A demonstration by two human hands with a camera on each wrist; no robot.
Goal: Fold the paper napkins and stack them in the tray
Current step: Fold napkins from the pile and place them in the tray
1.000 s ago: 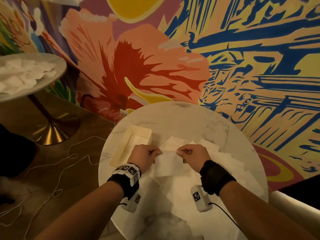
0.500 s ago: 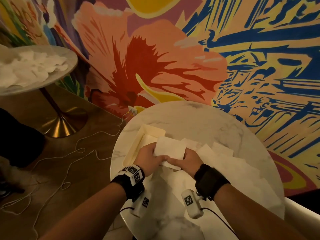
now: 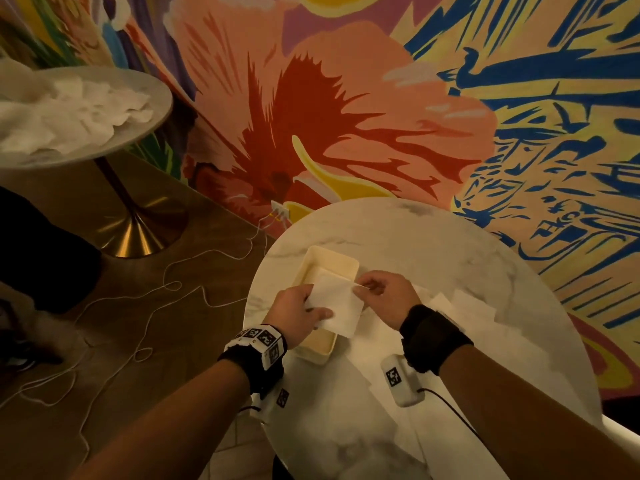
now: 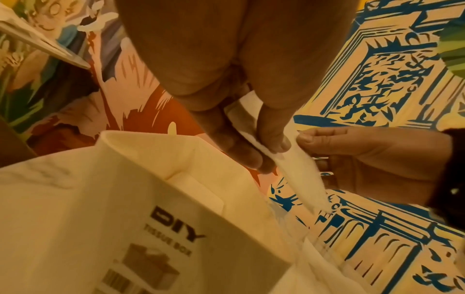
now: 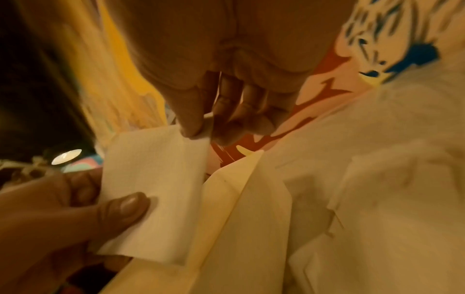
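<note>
A folded white napkin point(image 3: 337, 304) hangs just above the cream tray point(image 3: 332, 259) on the round marble table point(image 3: 415, 244). My left hand point(image 3: 298, 311) pinches its near left edge, thumb on top. My right hand point(image 3: 381, 294) pinches its far right corner. The left wrist view shows the napkin point(image 4: 297, 165) edge-on over the tray point(image 4: 156, 151), which bears a DIY label. In the right wrist view the napkin point(image 5: 156, 183) lies flat between both hands above the tray wall point(image 5: 241, 199). Unfolded napkins point(image 3: 460, 313) lie to the right of the tray.
A second round table point(image 3: 86, 112) at the far left carries a heap of loose napkins. Thin white cables point(image 3: 166, 289) trail over the wooden floor. A painted mural wall point(image 3: 381, 98) stands right behind the marble table.
Both hands have carried the folded napkin left, from above the loose napkins to above the tray. My view has swung left with it.
</note>
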